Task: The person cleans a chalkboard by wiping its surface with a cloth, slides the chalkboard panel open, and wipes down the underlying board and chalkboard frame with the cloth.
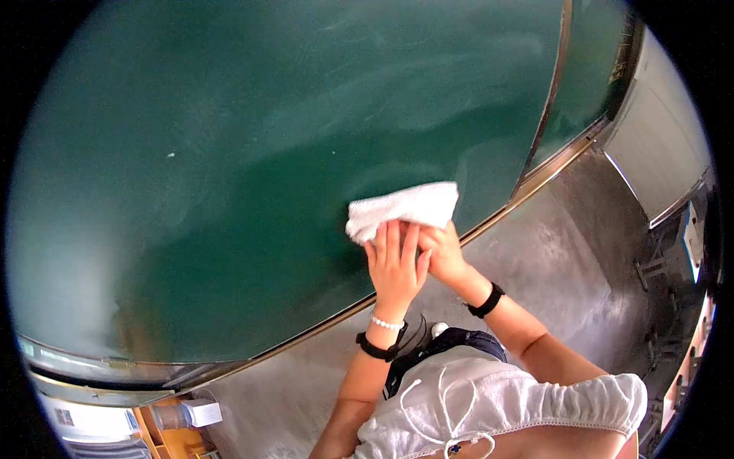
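Note:
A folded white cloth [405, 206] lies against the green chalkboard [290, 191], near its lower edge. My left hand [396, 264] rests on the lower edge of the cloth with its fingers stretched out and slightly apart. Beside it and partly behind it, my right hand [443, 251] grips the cloth's lower right part; some of its fingers are hidden by the left hand and the cloth. Around the cloth the board looks darker, with pale chalk smears higher up.
A metal-edged ledge [489, 222] runs along the board's bottom. Another board panel [581, 92] stands at the right. Grey floor [550, 252] lies below. At bottom left are an orange-brown cabinet [180, 437] and a white box [202, 414]. Desks [692, 344] line the right edge.

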The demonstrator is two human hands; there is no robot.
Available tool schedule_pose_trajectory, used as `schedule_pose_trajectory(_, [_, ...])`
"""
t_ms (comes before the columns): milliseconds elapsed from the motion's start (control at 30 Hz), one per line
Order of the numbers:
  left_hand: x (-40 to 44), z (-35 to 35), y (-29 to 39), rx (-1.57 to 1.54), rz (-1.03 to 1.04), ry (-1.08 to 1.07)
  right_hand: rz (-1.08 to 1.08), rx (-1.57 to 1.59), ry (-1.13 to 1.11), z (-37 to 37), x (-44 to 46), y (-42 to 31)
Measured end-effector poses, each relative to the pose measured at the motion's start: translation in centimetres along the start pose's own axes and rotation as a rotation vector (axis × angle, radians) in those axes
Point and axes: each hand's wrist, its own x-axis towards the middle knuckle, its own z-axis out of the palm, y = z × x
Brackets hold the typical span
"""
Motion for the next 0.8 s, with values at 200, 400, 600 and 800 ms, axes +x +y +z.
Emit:
schedule_pose_trajectory(200, [-7.0,5.0,-0.6,-0.295,-0.127,0.107,0.032,0.096,-0.11,2.5,-6.4,-0.1])
schedule_pose_trajectory(400, [3.3,1.9,2.5,-0.33,0.202,0.107,0.044,0.164,0.074,-3.7,1.3,3.1])
schedule_pose_trajectory(600, [11.8,1.8,7.2,-0.262,0.339,0.148,0.099,-0.132,0.388,-8.2,6.2,5.0])
schedule_pose_trajectory(800, [2.0,9.2,3.7,-0.126,0.314,-0.209,0.459,-0.077,0.184,2.0,-8.9,8.9])
